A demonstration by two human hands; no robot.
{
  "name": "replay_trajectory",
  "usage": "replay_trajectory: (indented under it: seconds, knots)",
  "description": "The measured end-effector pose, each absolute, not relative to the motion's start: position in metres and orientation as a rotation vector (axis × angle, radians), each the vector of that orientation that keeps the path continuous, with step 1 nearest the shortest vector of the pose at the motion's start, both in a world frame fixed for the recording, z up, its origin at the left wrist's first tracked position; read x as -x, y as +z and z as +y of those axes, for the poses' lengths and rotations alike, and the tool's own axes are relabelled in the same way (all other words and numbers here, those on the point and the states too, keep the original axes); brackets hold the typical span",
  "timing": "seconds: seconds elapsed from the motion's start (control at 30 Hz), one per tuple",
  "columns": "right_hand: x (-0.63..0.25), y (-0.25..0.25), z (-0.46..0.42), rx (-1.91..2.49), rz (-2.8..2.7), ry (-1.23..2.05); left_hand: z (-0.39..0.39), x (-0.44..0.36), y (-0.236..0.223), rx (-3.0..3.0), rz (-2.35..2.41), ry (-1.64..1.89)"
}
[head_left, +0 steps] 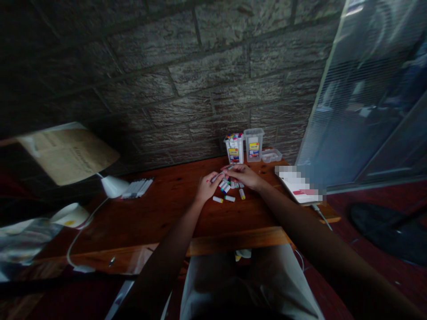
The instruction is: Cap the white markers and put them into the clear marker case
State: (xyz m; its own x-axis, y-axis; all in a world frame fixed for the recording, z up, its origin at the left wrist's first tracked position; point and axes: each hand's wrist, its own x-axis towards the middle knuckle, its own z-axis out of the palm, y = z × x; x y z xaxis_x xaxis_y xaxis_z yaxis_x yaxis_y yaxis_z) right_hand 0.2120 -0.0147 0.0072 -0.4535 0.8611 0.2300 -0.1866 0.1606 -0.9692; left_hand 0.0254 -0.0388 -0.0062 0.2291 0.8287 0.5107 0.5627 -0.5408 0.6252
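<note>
Over the desk my two hands come together around a slim white marker (217, 177). My left hand (207, 187) is closed on its lower left end, fingers wrapped round it. At the upper right end, my right hand (246, 176) pinches the marker, though its fingertips are partly hidden. Just below the hands lie several short white marker caps (229, 198) with yellow, blue or green ends. Some caps are partly covered by the fingers. Behind the hands stands a clear box full of markers (235, 149) with coloured ends.
A second clear box (254, 146) and a shallow clear lid (271, 155) stand near the brick wall. Left on the wooden desk (160, 218) are a row of white markers (137, 188), a lamp (73, 153) and a paper cup (70, 216). A white device (298, 186) lies right.
</note>
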Motion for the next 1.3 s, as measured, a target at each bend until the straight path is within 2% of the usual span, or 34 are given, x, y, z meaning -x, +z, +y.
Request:
replay_trajectory:
  seconds: [0.37, 0.6, 0.83, 1.3]
  knots:
    - [-0.214, 0.006, -0.014, 0.640, -1.546, 1.443, -0.036, -0.026, -0.010, -2.135, 1.176, 1.270]
    - [-0.213, 0.003, -0.011, 0.637, -1.546, 1.433, -0.035, -0.025, -0.009, -2.165, 1.195, 1.184]
    - [-0.212, 0.002, -0.013, 0.640, -1.555, 1.507, -0.039, -0.027, -0.006, -2.057, 1.251, 1.302]
    - [-0.212, 0.004, -0.010, 0.643, -1.467, 1.412, -0.028, -0.030, -0.019, -2.062, 1.062, 1.366]
